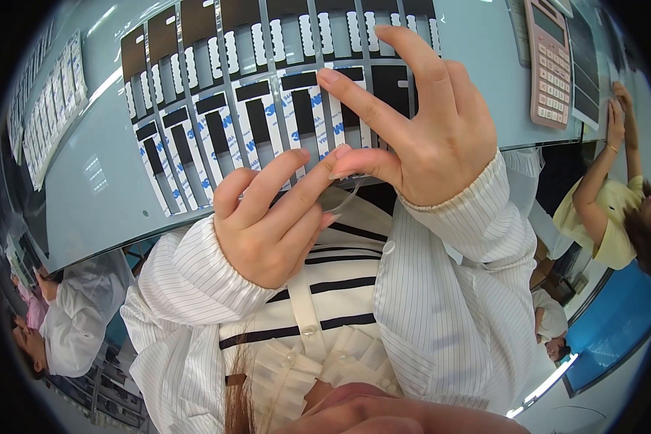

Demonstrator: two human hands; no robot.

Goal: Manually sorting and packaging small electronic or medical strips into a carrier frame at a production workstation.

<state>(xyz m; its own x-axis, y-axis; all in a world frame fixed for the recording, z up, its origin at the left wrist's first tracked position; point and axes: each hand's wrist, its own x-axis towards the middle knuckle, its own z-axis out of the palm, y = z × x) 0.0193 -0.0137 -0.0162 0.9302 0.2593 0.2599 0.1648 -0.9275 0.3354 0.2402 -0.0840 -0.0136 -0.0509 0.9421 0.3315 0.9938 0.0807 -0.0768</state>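
Observation:
My left hand (271,224) is at the table's near edge, fingers bent, its index fingertip meeting the thumb of my right hand (430,130). A thin clear strip (351,194) hangs just below these fingertips; which finger holds it is hidden. The other fingers of my right hand are stretched apart, the index tip over the rows of parts. Those rows hold flat black pieces (254,123) framed by white adhesive strips (291,119) with blue print. Behind them lies a row of black pieces (240,16) with wavy-edged white strips (230,54).
A pink calculator (548,65) lies at the right, beside dark flat sheets (584,87). More white adhesive strips (56,108) lie in a stack at the left. Co-workers sit at both sides: one in yellow (604,210), one in white (79,318).

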